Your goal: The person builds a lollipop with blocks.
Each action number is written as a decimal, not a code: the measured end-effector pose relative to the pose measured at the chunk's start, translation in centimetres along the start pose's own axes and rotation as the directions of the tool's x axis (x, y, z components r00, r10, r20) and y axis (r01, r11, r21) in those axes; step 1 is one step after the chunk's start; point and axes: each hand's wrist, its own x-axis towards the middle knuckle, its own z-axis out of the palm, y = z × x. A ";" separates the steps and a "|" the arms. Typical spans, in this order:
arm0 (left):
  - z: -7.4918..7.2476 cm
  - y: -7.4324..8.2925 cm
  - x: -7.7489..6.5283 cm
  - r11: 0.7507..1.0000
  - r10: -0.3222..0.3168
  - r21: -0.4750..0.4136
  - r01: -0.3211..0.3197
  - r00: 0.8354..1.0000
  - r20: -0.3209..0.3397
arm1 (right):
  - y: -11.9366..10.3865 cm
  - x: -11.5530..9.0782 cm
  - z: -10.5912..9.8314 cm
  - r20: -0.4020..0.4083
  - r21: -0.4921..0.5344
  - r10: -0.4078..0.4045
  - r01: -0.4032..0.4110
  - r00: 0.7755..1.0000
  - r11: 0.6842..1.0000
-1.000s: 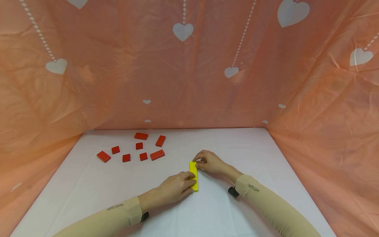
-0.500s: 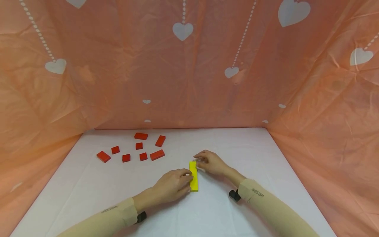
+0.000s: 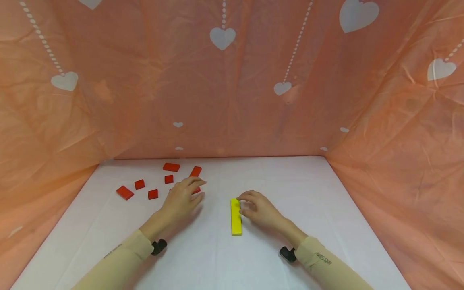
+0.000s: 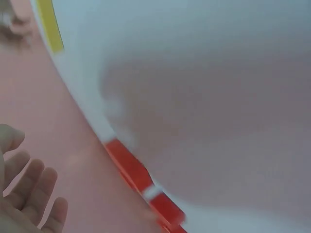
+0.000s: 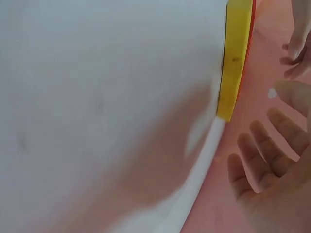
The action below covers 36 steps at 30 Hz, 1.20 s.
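In the head view a long yellow block (image 3: 236, 219) lies lengthwise on the table, near the middle. My right hand (image 3: 262, 208) hovers at its far right end, with fingers loosely bent and nothing gripped. The right wrist view shows these fingers (image 5: 265, 155) spread beside the yellow block (image 5: 234, 60), apart from it. Over the red blocks hangs my left hand (image 3: 180, 201), relaxed and holding nothing. It partly covers a red oblong block (image 3: 196, 190) and a small red block. Another red oblong block (image 3: 195, 171) lies just beyond its fingers.
More red blocks lie on the left: an oblong one (image 3: 125, 192), another oblong one (image 3: 171, 166) at the back, and small ones (image 3: 139, 184), including a square (image 3: 153, 194). A pink curtain with hearts (image 3: 232, 100) surrounds the white table (image 3: 308, 181).
My left hand has left the yellow block and moved left and away from me to the red blocks. The right hand has stayed by the yellow block, shifting slightly.
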 end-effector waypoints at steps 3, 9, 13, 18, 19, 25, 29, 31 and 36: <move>-0.6 -1.6 0.5 0.999 -0.040 -0.027 0.040 0.999 -0.013 | -0.3 -0.2 0.3 0.026 -0.083 -0.013 0.015 1.000 0.996; -0.9 -4.3 0.6 0.994 -0.102 -0.031 0.104 0.992 0.069 | -0.9 -0.5 0.5 0.069 -0.204 -0.058 0.071 0.996 0.976; -0.9 -5.3 0.7 0.993 -0.116 -0.008 0.117 0.986 0.122 | -0.9 -0.8 0.6 0.100 -0.261 -0.074 0.098 0.992 0.960; -1.0 -5.5 0.8 0.993 -0.116 0.021 0.114 0.978 0.174 | -0.6 -0.9 0.7 0.109 -0.305 -0.095 0.125 0.989 0.944; -1.0 -5.5 0.8 0.993 -0.120 0.025 0.117 0.976 0.183 | -0.5 -1.0 0.8 0.109 -0.308 -0.096 0.126 0.989 0.943; -0.8 -5.8 0.8 0.989 -0.145 0.019 0.144 0.967 0.212 | -0.2 -1.0 0.8 0.113 -0.303 -0.108 0.137 0.988 0.943; -0.5 -6.1 0.8 0.989 -0.145 0.006 0.147 0.966 0.214 | -0.1 -1.1 0.8 0.119 -0.294 -0.118 0.149 0.986 0.944; -0.4 -6.3 0.9 0.989 -0.142 -0.002 0.146 0.967 0.213 | -0.1 -1.0 0.8 0.119 -0.292 -0.121 0.151 0.985 0.945; -0.2 -6.5 1.0 0.989 -0.141 -0.020 0.149 0.967 0.213 | 0.0 -1.0 0.8 0.118 -0.296 -0.120 0.150 0.986 0.943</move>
